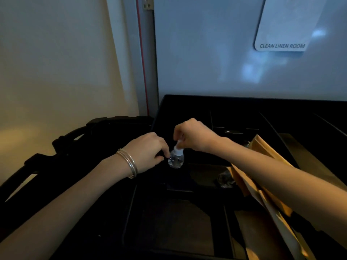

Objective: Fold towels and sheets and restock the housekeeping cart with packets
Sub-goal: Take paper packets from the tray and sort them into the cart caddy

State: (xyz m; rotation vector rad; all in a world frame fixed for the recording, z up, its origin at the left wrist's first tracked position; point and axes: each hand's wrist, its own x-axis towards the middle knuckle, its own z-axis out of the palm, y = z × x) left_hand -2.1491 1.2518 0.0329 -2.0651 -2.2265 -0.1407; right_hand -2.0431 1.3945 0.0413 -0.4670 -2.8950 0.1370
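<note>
Black cart tray [244, 107] set vs pale door [206, 53] w/ sign [281, 46], small bottle [176, 159] cap pinched by right hand [195, 135], left hand [150, 151] fingers curled at bottle's side, grip unclear, brown paper bags [262, 184] partly hidden by forearm, tray compartments lost in dark.

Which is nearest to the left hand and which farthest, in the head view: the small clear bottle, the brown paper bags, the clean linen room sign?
1. Small clear bottle: at the left hand's fingertips, in the black tray.
2. Brown paper bags: on the right side.
3. Clean linen room sign: up on the door, top right.

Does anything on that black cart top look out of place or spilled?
Nothing looks spilled. The small clear bottle stands upright between both hands. The brown paper bags lean askew across the black cart tray on the right, under the right forearm.
</note>
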